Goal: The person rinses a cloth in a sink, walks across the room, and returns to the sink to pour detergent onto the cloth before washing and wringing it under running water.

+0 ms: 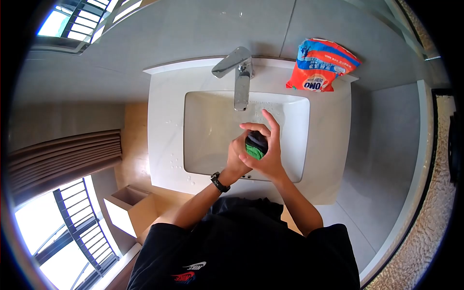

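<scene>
A small bunched cloth (254, 152), bright green below and dark grey to black above, sits between my two hands over the sink (208, 133). My left hand (237, 153), with a black watch on its wrist, presses against the cloth from the left. From the right, my right hand (272, 153) curls around it, with some fingers pointing up and away from the cloth. Parts of the cloth are hidden behind the fingers, and its exact kind cannot be made out. Above the basin, a chrome faucet (241, 87) hangs its spout just beyond my fingertips.
An orange and blue OMO detergent bag (320, 66) leans at the counter's back right corner. Water drops dot the white countertop (164, 130). Some suds or bubbles show in the basin behind my hands. A wooden box-like bin (140, 212) stands on the floor at left.
</scene>
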### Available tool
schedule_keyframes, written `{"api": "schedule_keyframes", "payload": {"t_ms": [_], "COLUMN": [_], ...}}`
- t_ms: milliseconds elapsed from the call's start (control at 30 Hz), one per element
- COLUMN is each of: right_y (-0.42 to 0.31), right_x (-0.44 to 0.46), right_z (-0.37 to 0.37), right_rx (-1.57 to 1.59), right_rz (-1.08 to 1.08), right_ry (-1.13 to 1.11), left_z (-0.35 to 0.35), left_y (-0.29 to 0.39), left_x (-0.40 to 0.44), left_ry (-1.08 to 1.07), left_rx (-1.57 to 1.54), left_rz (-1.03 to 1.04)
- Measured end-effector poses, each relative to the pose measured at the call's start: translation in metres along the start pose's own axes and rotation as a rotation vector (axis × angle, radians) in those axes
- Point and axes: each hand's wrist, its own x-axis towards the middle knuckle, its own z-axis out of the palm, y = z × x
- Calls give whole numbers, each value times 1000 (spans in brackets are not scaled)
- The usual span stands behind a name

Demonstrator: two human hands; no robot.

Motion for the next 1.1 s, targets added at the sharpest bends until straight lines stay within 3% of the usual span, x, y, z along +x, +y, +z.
{"api": "schedule_keyframes", "payload": {"t_ms": [67,133,167,267,467,800,867,900,967,1100], "right_y": [-10,-18,-22,-31,-39,-53,-58,-56,-53,-48], "right_x": [-1,-1,-1,-2,3,17,20,21,22,29], "right_z": [-1,-5,-7,-6,-9,-14,-17,-19,-21,-19], "right_rx": [9,-107,-106,-100,-100,24,-45,-47,-69,-57], "right_rz": [-3,-73,-69,-192,-179,-93,-82,-80,-16,15], "right_ry": [-3,-45,-45,1,-82,-260,-321,-323,-341,-367], "left_z": [-2,-2,-3,-1,0,-6,-11,-14,-23,-21], "left_y": [16,34,38,41,29,43,43,43,44,29], "left_x": [-1,2,1,-3,-2,3,12,16,24,22], "left_ry": [0,42,41,-1,-107,-308,-502,-500,-728,-695], "left_rx": [67,69,68,363,222,-130,-248,-251,-232,-364], "left_rz": [-3,236,233,327,365,168,188,188,81,-10]}}
